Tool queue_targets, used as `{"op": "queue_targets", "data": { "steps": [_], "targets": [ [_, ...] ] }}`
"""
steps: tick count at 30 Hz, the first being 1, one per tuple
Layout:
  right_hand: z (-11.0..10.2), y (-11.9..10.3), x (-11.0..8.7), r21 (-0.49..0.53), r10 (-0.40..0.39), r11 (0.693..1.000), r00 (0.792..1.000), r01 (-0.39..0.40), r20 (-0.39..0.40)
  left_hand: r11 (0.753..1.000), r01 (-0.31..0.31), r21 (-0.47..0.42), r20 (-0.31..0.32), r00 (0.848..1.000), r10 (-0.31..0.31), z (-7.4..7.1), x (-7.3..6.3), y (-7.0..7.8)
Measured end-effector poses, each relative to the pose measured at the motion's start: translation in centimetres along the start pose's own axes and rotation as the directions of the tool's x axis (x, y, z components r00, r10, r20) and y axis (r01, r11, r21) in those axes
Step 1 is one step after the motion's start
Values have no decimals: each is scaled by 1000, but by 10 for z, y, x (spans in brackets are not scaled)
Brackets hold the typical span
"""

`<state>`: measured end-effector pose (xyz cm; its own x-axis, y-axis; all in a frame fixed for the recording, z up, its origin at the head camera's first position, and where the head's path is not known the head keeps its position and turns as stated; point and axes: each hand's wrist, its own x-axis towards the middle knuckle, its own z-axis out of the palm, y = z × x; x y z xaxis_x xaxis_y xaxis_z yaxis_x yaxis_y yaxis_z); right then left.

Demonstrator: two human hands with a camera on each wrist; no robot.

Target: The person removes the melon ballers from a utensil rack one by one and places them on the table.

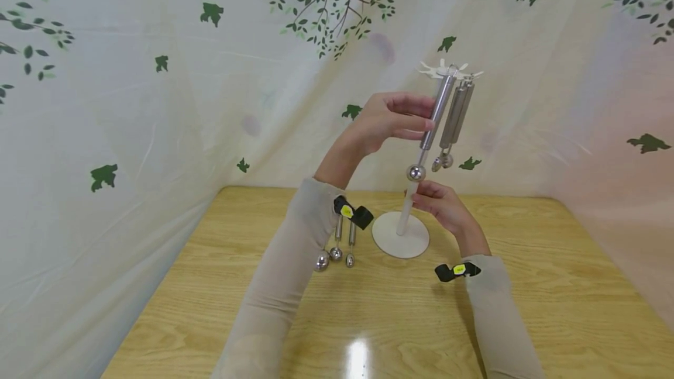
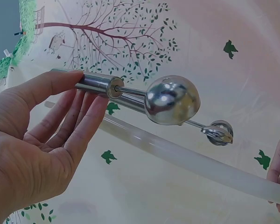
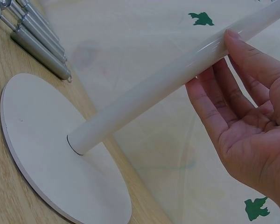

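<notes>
My left hand (image 1: 380,121) pinches the steel handle of a melon baller (image 1: 439,111) between thumb and fingers. The handle's top loop is at the white hooked top (image 1: 437,70) of a stand, and its round bowl (image 2: 172,100) hangs downward. Beside it, further melon ballers (image 1: 458,116) dangle from the hooks, with smaller heads. Lower down, my right hand (image 1: 444,208) grips the stand's white pole (image 3: 149,95), thumb on one side and fingers on the other. The pole leans slightly to the right in the head view.
The stand's round white base (image 1: 387,244) is on the wooden table (image 1: 395,314). Left of it lie several more steel melon ballers (image 3: 39,49), partly hidden by my left forearm in the head view. A patterned curtain (image 1: 295,133) hangs behind the table.
</notes>
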<state>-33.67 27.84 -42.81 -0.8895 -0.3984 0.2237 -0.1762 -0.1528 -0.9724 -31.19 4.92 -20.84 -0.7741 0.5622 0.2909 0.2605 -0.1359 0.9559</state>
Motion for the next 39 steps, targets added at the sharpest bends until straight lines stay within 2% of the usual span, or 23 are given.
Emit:
{"op": "queue_targets", "data": {
  "steps": [6,10,16,22,33,39],
  "targets": [
    [0,0,0,-2,1,1000,1000,-1,6,1000,2,28,9,1000,-2,-8,-5,2],
    [0,1,0,-6,-7,1000,1000,7,9,999,29,46,7,1000,-29,-12,-10,1],
    [0,1,-1,-9,-8,1000,1000,8,0,997,60,52,-6,998,-60,-22,-17,-5],
    [1,1,-2,-3,-17,1000,1000,17,7,992,104,64,-50,994,-101,-37,-24,-15],
    [0,2,-2,7,-19,1000,1000,19,15,977,204,61,-120,973,-196,-73,-41,-41],
    [0,1,-1,-10,-13,1000,1000,13,5,962,265,61,-171,953,-251,-91,-52,-54]
  ]
}}
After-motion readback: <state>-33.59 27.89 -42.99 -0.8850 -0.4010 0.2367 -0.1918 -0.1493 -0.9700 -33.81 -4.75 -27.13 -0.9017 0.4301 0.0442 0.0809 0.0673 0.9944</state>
